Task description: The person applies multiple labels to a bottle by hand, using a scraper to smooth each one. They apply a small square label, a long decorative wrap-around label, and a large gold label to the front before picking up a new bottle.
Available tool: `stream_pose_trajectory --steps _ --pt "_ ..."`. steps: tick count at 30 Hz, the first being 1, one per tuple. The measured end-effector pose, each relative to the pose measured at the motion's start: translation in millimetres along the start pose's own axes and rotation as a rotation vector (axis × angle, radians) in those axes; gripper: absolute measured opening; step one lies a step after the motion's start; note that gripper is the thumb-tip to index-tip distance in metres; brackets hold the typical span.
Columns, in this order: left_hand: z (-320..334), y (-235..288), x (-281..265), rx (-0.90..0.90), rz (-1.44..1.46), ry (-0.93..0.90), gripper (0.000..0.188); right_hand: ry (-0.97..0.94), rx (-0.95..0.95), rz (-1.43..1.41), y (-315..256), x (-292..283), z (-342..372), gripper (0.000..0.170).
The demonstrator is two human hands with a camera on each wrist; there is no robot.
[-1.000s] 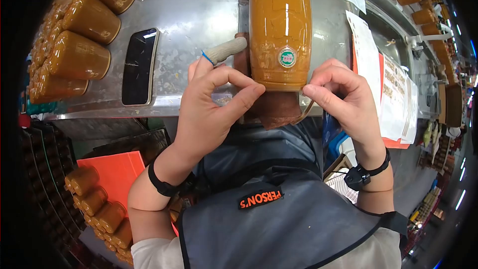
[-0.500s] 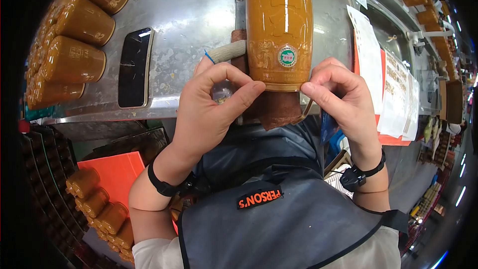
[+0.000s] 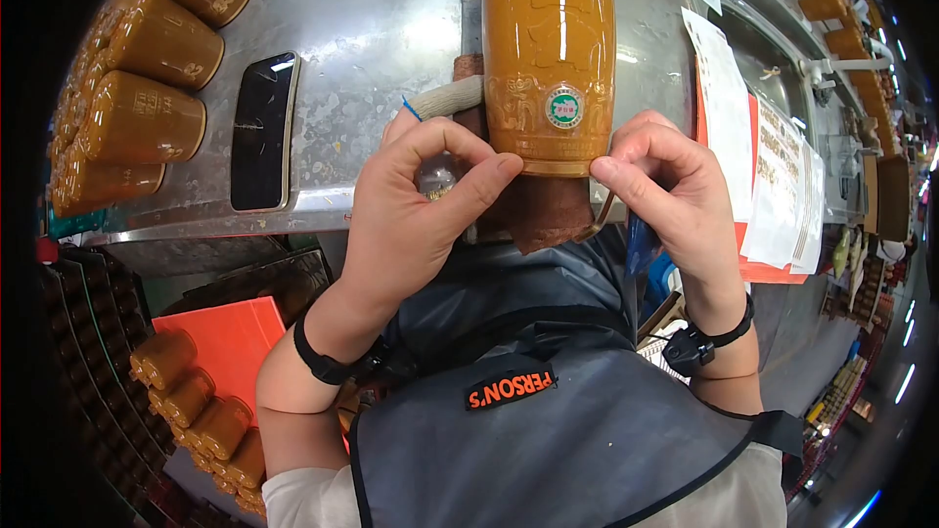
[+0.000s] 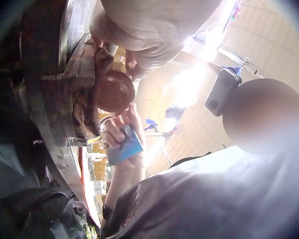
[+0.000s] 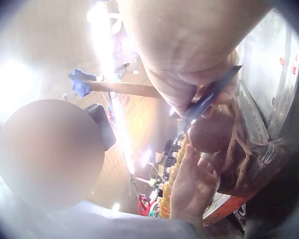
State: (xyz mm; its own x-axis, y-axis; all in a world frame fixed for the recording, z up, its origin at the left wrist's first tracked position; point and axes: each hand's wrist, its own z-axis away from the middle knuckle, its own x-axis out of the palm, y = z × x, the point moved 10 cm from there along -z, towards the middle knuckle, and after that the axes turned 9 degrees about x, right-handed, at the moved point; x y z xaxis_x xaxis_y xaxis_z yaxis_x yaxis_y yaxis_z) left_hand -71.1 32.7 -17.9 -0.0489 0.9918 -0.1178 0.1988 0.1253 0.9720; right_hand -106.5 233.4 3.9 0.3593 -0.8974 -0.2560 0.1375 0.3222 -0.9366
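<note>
A glossy amber-brown jar [image 3: 548,39] with embossed marks and a round green-and-white sticker [image 3: 564,110] lies on its side, base toward me. Beneath it is a rough brown padded support [image 3: 543,220]. My left hand [image 3: 411,210] holds the jar's left base edge between thumb and index finger; a knitted finger cover [image 3: 450,98] on another finger lies against its side. At the right base edge, the thumb of my right hand [image 3: 680,196] touches the rim. Curled fingers of that hand hold a flat blue piece [image 4: 127,148], seen edge-on in the right wrist view [image 5: 209,102].
A phone [image 3: 264,132] lies on the metal table [image 3: 381,0], with rows of similar jars [image 3: 147,117] farther left. Printed sticker sheets [image 3: 782,186] lie at the right. Several more jars [image 3: 191,396] rest below left by a red board [image 3: 230,332].
The jar and table have shifted slightly left and up in the head view. Both hands keep nearly the same hold at the jar's base.
</note>
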Motion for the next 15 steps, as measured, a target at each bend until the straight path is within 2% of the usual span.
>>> stream_pose_trajectory --steps 8,10,11,13,14,15 --pt "4 -7 1 -0.003 -0.028 0.002 0.016 0.030 -0.037 0.011 -1 1 1 0.018" --pt "9 -20 1 -0.085 0.197 0.084 0.019 0.041 0.013 -0.030 4 1 1 0.019" --pt "10 -24 0 -0.084 0.192 0.087 0.019 0.037 0.009 -0.034 4 2 1 0.019" --pt "11 -29 -6 -0.080 0.160 0.133 0.040 0.034 0.035 -0.041 6 2 0 0.020" --pt "9 -26 -9 -0.077 0.157 0.140 0.040 0.028 0.029 -0.041 5 2 0 0.020" --pt "1 0 -10 0.110 -0.139 0.081 0.051 0.030 0.046 -0.042 6 2 0 0.021"
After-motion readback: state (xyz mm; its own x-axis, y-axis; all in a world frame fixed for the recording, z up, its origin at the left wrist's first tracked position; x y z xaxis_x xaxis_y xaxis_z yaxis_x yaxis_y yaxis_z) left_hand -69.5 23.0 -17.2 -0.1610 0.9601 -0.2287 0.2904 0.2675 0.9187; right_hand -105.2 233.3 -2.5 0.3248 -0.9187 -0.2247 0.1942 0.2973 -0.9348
